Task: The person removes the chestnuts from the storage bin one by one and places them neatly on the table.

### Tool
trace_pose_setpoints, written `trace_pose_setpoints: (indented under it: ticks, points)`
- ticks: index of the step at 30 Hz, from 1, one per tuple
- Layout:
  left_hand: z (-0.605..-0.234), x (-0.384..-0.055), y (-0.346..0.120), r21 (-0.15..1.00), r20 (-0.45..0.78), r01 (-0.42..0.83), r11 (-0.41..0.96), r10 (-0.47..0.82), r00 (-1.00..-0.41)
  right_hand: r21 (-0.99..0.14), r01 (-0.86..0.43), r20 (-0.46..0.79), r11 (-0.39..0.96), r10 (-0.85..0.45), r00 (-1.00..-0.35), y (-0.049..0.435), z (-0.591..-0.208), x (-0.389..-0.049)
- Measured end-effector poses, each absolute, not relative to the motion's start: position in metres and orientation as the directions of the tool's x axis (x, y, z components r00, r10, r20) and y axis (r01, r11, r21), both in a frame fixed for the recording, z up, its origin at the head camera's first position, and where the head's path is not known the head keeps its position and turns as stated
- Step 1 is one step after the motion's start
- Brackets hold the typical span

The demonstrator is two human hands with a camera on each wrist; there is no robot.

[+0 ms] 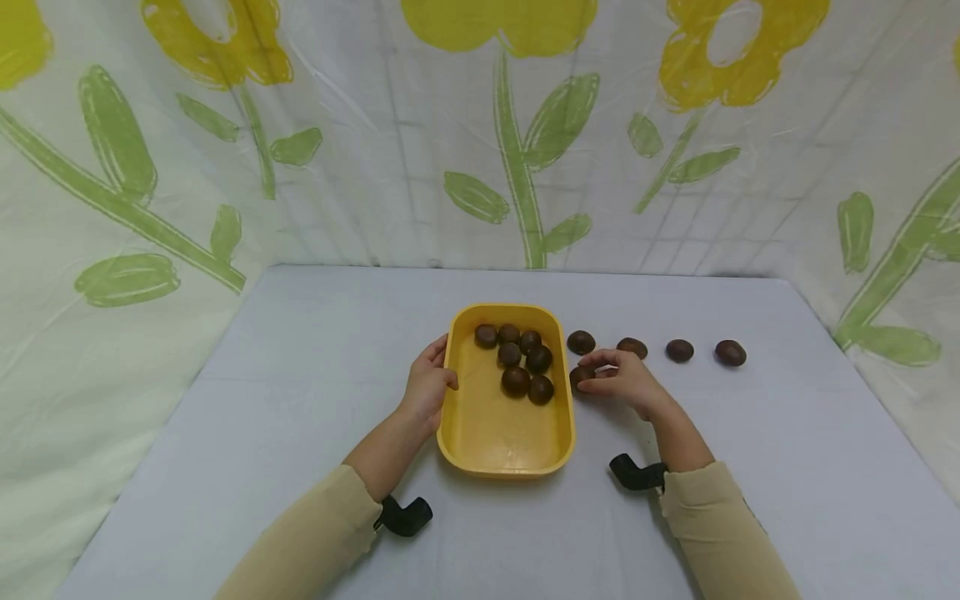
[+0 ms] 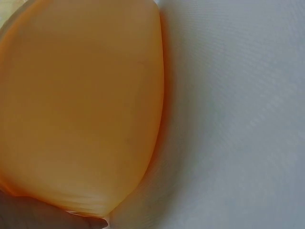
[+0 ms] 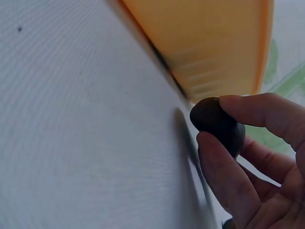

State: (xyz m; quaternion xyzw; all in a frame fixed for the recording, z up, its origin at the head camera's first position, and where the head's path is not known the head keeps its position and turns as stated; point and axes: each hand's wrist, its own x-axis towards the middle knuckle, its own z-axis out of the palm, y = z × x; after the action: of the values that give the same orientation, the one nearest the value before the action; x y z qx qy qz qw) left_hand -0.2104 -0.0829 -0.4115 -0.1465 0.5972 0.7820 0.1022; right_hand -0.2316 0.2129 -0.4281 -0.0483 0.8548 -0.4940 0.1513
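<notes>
A yellow plastic tray (image 1: 480,442) stands on the table, with several dark brown, smooth, roundish chestnut-like pieces (image 1: 515,381) towards its far right part. My left hand (image 1: 430,385) grips the tray's left wall, thumb over the rim and fingers outside. In the left wrist view the tray's outer side (image 2: 86,105) fills the left half. Just outside the tray's right wall, my right hand (image 1: 622,382) pinches one dark brown roundish piece (image 3: 219,123) between thumb and fingertips. Part of that piece is hidden by the fingers.
Right of the tray, several more brown pieces (image 1: 679,350) lie in a row, one partly behind the right hand. A white cloth covers the table (image 1: 300,358). A curtain with printed flowers (image 1: 337,167) hangs behind. Black curved mounts (image 1: 407,517) sit at both wrists.
</notes>
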Motion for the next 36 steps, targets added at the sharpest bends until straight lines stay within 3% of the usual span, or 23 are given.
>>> trace_pose_setpoints:
  ticks: [28, 36]
  points:
    - [-0.412, -0.208, -0.083, 0.904, -0.346, -0.332, -0.269, -0.004, -0.938, -0.779, 0.014, -0.205, 0.626, -0.234, -0.95, 0.22, -0.423, -0.232]
    - [-0.411, -0.209, -0.083, 0.903, -0.344, -0.33, -0.275, -0.003, -0.939, -0.732, -0.064, -0.153, 0.679, -0.255, -0.955, 0.212, -0.387, -0.244]
